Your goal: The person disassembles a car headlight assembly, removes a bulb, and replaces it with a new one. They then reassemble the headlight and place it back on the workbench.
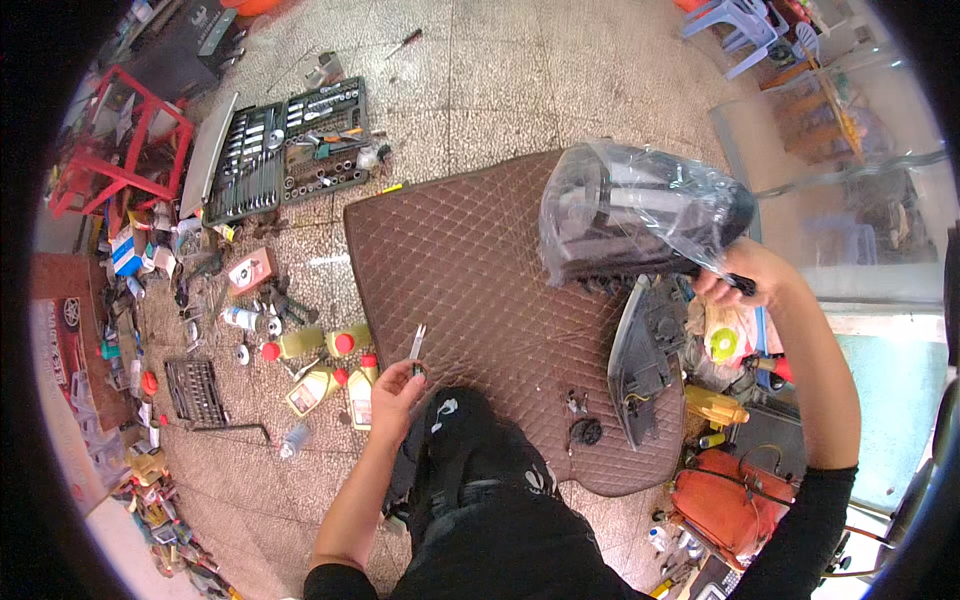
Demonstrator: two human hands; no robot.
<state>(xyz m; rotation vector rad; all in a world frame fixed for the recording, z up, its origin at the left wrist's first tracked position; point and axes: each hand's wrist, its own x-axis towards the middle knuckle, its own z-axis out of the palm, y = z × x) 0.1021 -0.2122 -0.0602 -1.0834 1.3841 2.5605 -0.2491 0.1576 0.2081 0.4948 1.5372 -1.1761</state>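
Note:
My left hand (398, 398) is closed on small scissors (418, 338), metal tips pointing away from me over the quilted brown mat (442, 240). My right hand (740, 272) grips the black end of a large dark part in clear plastic wrap (625, 210), raised over the mat's right side. Below it lies a dark grey molded housing (645, 370) with thin yellow wire. Small black pieces (585, 428) rest left of the housing. What exactly is inside the wrap is unclear.
An open socket set (322, 125) and red metal stand (150, 165) are at upper left. Several oil bottles (312, 390) stand beside the mat's left edge, near a smaller tool case (195, 392). An orange compressor tank (725, 500) is at lower right; plastic chairs (715, 25) are at upper right.

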